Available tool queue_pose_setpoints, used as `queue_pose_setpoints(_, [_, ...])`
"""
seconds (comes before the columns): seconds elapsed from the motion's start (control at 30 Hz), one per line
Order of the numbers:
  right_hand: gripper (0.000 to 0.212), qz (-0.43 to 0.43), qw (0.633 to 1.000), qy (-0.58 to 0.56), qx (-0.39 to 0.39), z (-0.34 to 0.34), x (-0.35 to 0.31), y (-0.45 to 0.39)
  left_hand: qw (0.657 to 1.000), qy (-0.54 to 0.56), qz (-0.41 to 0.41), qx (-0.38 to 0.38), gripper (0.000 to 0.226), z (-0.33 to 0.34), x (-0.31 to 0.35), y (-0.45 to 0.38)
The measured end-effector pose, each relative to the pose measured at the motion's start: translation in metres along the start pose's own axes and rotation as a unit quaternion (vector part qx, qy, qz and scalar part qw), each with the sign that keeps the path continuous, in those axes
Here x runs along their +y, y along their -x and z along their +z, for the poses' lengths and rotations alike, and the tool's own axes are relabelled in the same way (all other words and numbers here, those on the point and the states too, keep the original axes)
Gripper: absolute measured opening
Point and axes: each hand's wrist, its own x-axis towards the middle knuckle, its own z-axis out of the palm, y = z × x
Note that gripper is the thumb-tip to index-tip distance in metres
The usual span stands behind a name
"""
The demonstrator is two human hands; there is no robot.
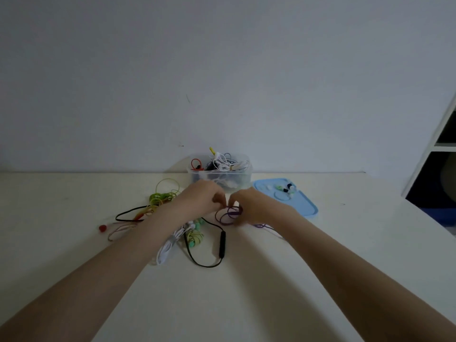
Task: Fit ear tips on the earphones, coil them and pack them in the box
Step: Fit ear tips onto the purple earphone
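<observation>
**Purple earphone cable: limp, light, springy**

Left hand (202, 197) and right hand (249, 206) pinched the purple earphones (228, 215) above the table (271, 280), just before the box (219, 174). Loops likely spring open; best pinched where strands cross.

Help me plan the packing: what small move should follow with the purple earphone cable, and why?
Probably wind another loop: both the left hand and right hand pinch the thin purple earphone cable, partly coiled, with a loose tail trailing on the white table.
</observation>
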Motion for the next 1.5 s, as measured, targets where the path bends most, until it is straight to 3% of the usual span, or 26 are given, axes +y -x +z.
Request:
queue_pose_setpoints(0.17, [0.022,0.032,0.988,-0.057,0.143,-0.028,-0.003,-0.010,0.994,-0.087,-0.047,-0.037,0.008,-0.009,-0.026,0.009])
queue_pose_setpoints(0.3, [0.017,0.056,0.955,-0.121,0.264,-0.068,0.001,-0.013,0.981,-0.156,-0.118,-0.009,0.014,-0.007,-0.048,0.011])
queue_pose_setpoints(0.4, [0.014,0.050,0.929,-0.255,0.263,-0.085,-0.005,-0.011,0.986,-0.092,-0.139,0.018,0.013,-0.009,-0.051,0.010])
queue_pose_setpoints(0.53, [0.014,0.062,0.883,-0.358,0.297,-0.100,-0.010,-0.005,0.987,0.127,-0.071,0.071,0.015,-0.022,-0.043,0.013])
queue_pose_setpoints(0.63, [0.018,0.061,0.845,-0.395,0.355,-0.113,-0.011,-0.002,0.989,0.123,-0.046,0.069,0.019,-0.030,-0.038,0.016])
queue_pose_setpoints(0.7, [0.018,0.054,0.873,-0.346,0.339,-0.118,-0.014,0.001,0.981,0.178,-0.037,0.073,0.010,-0.034,-0.033,0.016])
queue_pose_setpoints(0.77, [0.019,0.057,0.913,-0.305,0.264,-0.117,-0.017,0.004,0.965,0.255,-0.024,0.055,0.005,-0.036,-0.028,0.017])
queue_pose_setpoints(0.87, [0.019,0.071,0.933,-0.297,0.190,-0.106,-0.017,0.008,0.959,0.280,-0.023,0.027,0.008,-0.035,-0.024,0.018])
queue_pose_setpoints(1.1, [0.025,0.091,0.927,-0.313,0.185,-0.093,-0.004,0.016,0.984,0.053,-0.155,0.076,0.034,-0.033,-0.034,0.018])
queue_pose_setpoints(1.2, [0.035,0.113,0.923,-0.323,0.173,-0.088,0.002,0.016,0.985,-0.047,-0.124,0.113,0.032,-0.030,-0.024,0.012])
queue_pose_setpoints(1.27, [0.039,0.133,0.925,-0.325,0.146,-0.081,0.006,0.016,0.989,-0.026,-0.067,0.127,0.027,-0.024,-0.012,0.007])
queue_pose_setpoints(1.4, [0.035,0.165,0.926,-0.331,0.082,-0.062,0.021,0.019,0.998,0.061,-0.016,0.031,0.030,-0.003,0.012,-0.003])
queue_pose_setpoints(1.5, [0.028,0.196,0.929,-0.312,0.036,-0.045,0.040,0.030,0.995,0.055,-0.017,-0.081,0.035,0.014,0.021,-0.010])
